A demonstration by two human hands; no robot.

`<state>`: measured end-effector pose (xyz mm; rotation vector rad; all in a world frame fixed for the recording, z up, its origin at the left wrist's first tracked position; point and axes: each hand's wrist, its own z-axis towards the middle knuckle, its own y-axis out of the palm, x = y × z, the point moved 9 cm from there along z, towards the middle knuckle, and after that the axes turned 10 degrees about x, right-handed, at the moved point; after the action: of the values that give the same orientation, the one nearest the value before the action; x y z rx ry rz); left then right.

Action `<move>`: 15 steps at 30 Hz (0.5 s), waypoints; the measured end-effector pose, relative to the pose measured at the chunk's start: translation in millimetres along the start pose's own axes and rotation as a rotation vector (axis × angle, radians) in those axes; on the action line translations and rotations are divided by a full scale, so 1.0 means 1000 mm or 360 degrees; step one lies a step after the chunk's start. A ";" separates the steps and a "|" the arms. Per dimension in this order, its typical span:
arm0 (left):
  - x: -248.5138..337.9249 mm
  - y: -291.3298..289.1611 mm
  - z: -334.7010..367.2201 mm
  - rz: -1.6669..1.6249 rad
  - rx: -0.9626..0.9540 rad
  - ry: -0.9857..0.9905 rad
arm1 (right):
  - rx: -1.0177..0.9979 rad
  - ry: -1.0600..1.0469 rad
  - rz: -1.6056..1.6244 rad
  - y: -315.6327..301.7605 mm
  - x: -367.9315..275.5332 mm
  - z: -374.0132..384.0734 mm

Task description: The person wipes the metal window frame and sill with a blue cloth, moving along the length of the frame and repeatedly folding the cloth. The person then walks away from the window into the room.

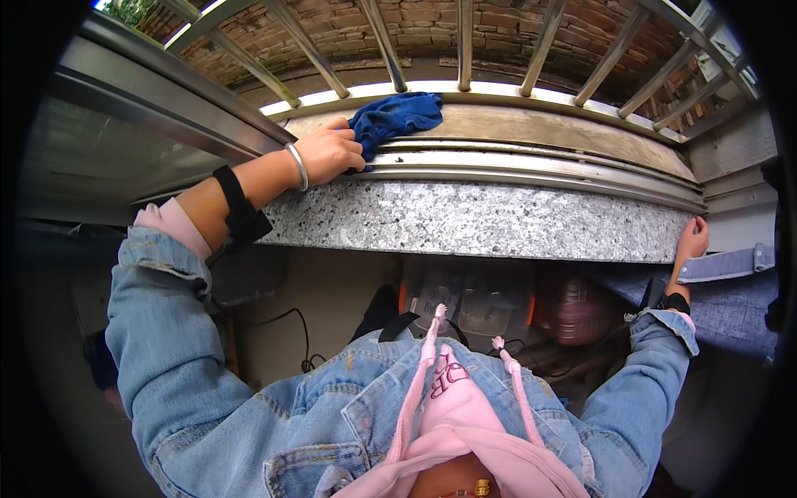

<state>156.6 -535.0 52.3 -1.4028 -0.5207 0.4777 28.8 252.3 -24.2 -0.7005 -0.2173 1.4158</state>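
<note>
My left hand (pixel 330 152) is closed on a dark blue cloth (pixel 398 114), at the left part of the window opening. The cloth is bunched under my fingers on the metal window track (pixel 515 166), and its loose end spreads over the outer ledge (pixel 540 131). A bangle and a black strap circle my left arm. At the far right, my right hand (pixel 693 238) is by the end of the speckled stone sill (pixel 481 217), its fingers curled in. Whatever those fingers may grip is too small to make out.
Metal bars (pixel 465 50) stand beyond the ledge, with a brick wall (pixel 423 37) behind them. A sliding glass pane (pixel 124 158) fills the left side. Below the sill are a clear plastic box (pixel 490 295) and a reddish ribbed case (pixel 573 309). Blue-grey fabric (pixel 730 290) hangs at the right.
</note>
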 end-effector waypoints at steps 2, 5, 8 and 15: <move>0.000 0.003 0.001 -0.0039 -0.0031 -0.0050 | -0.0048 -0.0021 0.0031 0.003 -0.001 0.001; 0.009 0.000 0.009 -0.0156 0.0156 0.0015 | -0.0031 -0.0071 0.0088 0.001 -0.006 0.002; 0.017 0.006 0.031 -0.0299 0.0279 0.0123 | -0.0015 -0.0095 0.0117 -0.004 -0.013 0.001; 0.064 0.019 0.159 -0.0497 0.0562 0.0281 | 0.0185 -0.0074 0.0267 -0.029 -0.045 -0.003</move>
<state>111.0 -368.5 51.5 -0.9918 -0.4746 0.1788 46.5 208.9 2.1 -0.6010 -0.1132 1.5927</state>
